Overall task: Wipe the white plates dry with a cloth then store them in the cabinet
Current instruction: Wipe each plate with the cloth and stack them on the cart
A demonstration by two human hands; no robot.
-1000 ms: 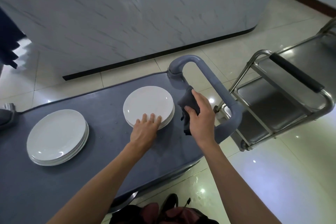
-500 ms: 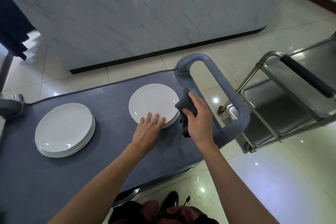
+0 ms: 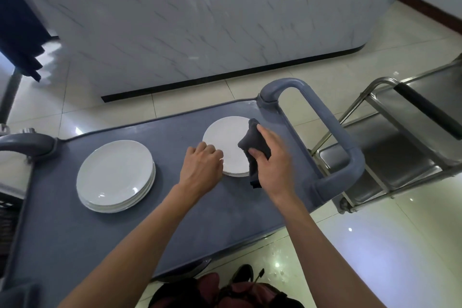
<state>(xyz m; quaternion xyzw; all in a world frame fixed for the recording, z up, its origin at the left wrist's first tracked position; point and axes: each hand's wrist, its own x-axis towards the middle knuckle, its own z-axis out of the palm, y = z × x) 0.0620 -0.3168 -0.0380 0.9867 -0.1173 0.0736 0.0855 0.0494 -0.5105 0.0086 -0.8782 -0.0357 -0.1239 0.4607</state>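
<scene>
Right now, glossy white plates [image 3: 226, 142] (small stack), dark cloth [image 3: 255, 145] touching

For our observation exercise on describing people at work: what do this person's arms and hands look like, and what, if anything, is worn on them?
Both forearms are bare up to the frame's lower edge, with no sleeve in view. The left hand and right hand wear no gloves. No watch, ring or bracelet shows on either wrist or hand. The right hand is slightly blurred.

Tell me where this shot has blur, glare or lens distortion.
Head view: the right hand holding the dark cloth is motion-smeared; the left hand is sharper. Ceiling lights glint off the floor tiles. The wide lens bows the marble counter and cart handle.
</scene>
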